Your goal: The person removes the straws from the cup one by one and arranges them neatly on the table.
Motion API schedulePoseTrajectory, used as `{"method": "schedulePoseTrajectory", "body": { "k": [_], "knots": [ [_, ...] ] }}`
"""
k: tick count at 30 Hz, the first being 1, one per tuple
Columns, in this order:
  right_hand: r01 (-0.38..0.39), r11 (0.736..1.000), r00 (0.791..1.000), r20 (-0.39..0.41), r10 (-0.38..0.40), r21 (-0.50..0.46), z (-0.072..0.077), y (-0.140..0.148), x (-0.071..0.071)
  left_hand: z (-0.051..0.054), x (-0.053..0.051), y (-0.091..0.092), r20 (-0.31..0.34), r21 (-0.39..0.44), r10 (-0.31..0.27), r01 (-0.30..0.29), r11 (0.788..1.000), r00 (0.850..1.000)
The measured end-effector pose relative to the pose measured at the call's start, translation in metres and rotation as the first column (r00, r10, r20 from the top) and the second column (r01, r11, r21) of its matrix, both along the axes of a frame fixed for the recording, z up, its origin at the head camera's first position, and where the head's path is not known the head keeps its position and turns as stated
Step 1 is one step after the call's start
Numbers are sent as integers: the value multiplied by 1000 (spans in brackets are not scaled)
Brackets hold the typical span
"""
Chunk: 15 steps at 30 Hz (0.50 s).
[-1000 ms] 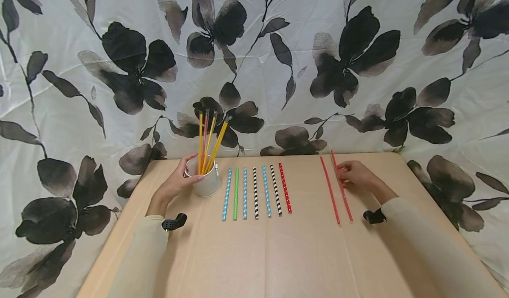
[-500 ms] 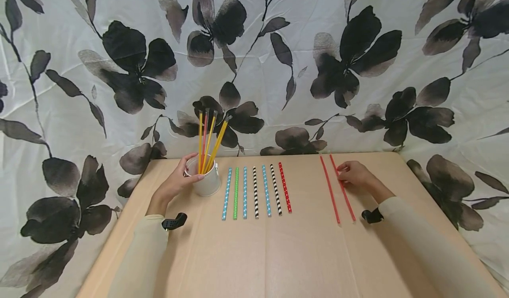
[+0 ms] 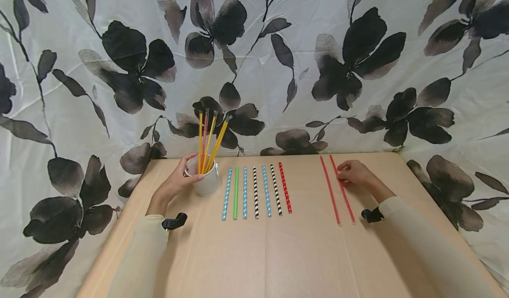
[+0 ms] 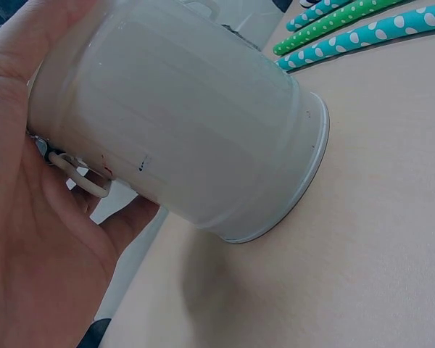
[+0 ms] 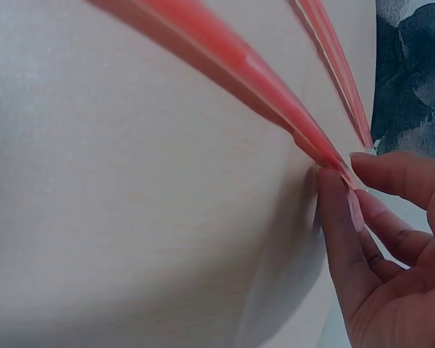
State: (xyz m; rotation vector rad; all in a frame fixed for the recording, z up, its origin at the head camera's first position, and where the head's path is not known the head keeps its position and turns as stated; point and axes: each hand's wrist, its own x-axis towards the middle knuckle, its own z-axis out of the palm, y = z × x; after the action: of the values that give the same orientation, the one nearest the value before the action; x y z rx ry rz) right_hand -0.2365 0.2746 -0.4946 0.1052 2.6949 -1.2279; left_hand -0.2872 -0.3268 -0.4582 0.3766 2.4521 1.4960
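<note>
In the head view, my left hand [image 3: 175, 184] grips the side of a small white metal pail [image 3: 207, 185]. Its thumb lies across the front near the rim, and the other fingers go behind. Several yellow pencils [image 3: 217, 144] and a red one stand in the pail. The left wrist view shows the pail's wall [image 4: 181, 123] and small handle close up. On the right, two red pencils lie side by side on the table. My right hand [image 3: 355, 174] pinches the right-hand red pencil [image 3: 344, 194] near its far end; the left-hand red pencil [image 3: 331, 192] lies apart from the fingers.
Between the hands lies a row of patterned paper straws: blue dotted [image 3: 245, 192], green dotted [image 3: 236, 193], black-striped [image 3: 256, 193] and red dotted [image 3: 285, 187]. A floral cloth [image 3: 278, 77] hangs behind the wooden table [image 3: 262, 258].
The right-hand red pencil's far end has come down toward me and its near end has shifted slightly right, all before the middle frame. My left hand and the pail stay put.
</note>
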Motion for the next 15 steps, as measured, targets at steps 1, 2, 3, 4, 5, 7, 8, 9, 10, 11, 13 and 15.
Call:
{"method": "schedulePoseTrajectory", "body": {
  "k": [1, 2, 3, 4, 5, 7, 8, 9, 10, 11, 13, 15],
  "knots": [
    [-4, 1000, 1000, 1, 4, 3, 1, 1, -1, -4, -3, -1, -3, 1, 2, -2, 1000, 1000],
    [-5, 1000, 1000, 4, 5, 6, 2, 1, -2, -8, -6, -2, -4, 3, 4, -4, 1000, 1000],
    [-9, 1000, 1000, 5, 8, 15, 3, 1, -2, -9, -6, -2, -6, 7, 6, -6, 1000, 1000],
    [-7, 1000, 1000, 5, 7, 20, 4, 2, -3, -9, -7, -2, -5, 11, 6, -6, 1000, 1000],
    [-8, 1000, 1000, 7, 8, 24, 5, 2, -4, -9, -8, -2, -5, 14, 5, -5, 1000, 1000],
    [-10, 1000, 1000, 2, 10, 20, 7, 3, -5, -9, -9, -2, -2, 20, 5, -5, 1000, 1000],
    [-8, 1000, 1000, -1, 8, 18, 8, 3, -6, -9, -9, -1, -2, 19, 6, -6, 1000, 1000],
    [-13, 1000, 1000, -8, 14, 14, 10, 4, -7, -8, -10, -1, -2, 18, 7, -7, 1000, 1000],
    [-14, 1000, 1000, -12, 14, 1, 11, 4, -8, -8, -10, -1, 0, 17, 8, -8, 1000, 1000],
    [-17, 1000, 1000, -17, 17, -12, 13, 4, -8, -7, -11, -1, 2, 17, 9, -9, 1000, 1000],
    [-20, 999, 1000, -23, 20, -35, 16, 4, -10, -6, -11, 0, 6, 17, 11, -11, 1000, 1000],
    [-26, 998, 999, -33, 24, -56, 19, 4, -12, -5, -12, 1, 12, 20, 11, -12, 1000, 1000]
  ]
}}
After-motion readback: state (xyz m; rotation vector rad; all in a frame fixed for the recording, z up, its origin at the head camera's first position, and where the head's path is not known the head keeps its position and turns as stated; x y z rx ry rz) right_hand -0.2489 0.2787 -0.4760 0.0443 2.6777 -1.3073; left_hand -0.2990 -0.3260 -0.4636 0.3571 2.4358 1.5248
